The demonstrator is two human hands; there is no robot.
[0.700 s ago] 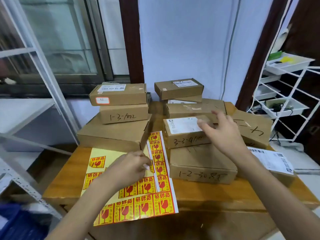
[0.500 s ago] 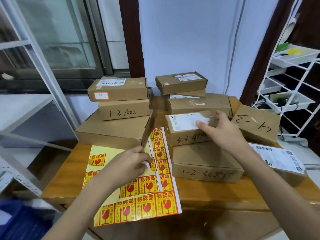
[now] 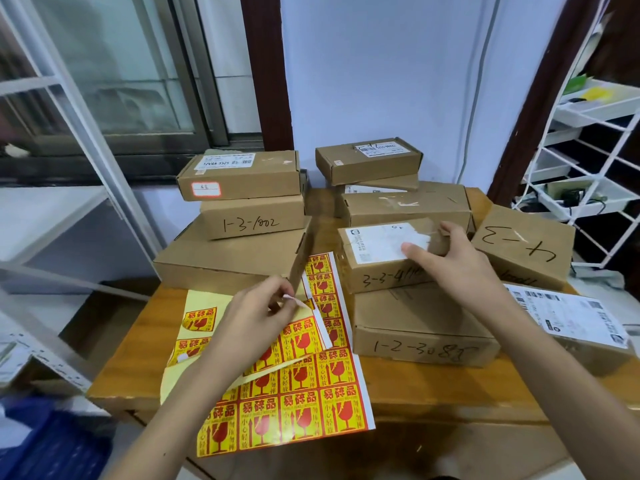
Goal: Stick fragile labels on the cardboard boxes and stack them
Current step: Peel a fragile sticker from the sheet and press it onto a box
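A yellow and red sheet of fragile labels (image 3: 304, 403) lies on the wooden table (image 3: 433, 386) in front of me. My left hand (image 3: 252, 320) pinches the corner of one label (image 3: 304, 329) and has it partly peeled up from the sheet. My right hand (image 3: 453, 259) grips a small cardboard box marked 3-3-4 (image 3: 377, 254), thumb on its white shipping label and fingers over its far right end. That box rests on a larger flat box marked 1-2-3088 (image 3: 419, 327).
A stack of three boxes (image 3: 242, 216) stands at the left back, more boxes (image 3: 401, 199) behind the middle, and a box marked 4-3 (image 3: 523, 244) at the right. A white wire rack (image 3: 588, 161) stands right, a metal shelf frame (image 3: 69, 140) left.
My left hand has lifted a label's corner off the sheet. My right hand has settled round the small box's right end. The view has tipped slightly.
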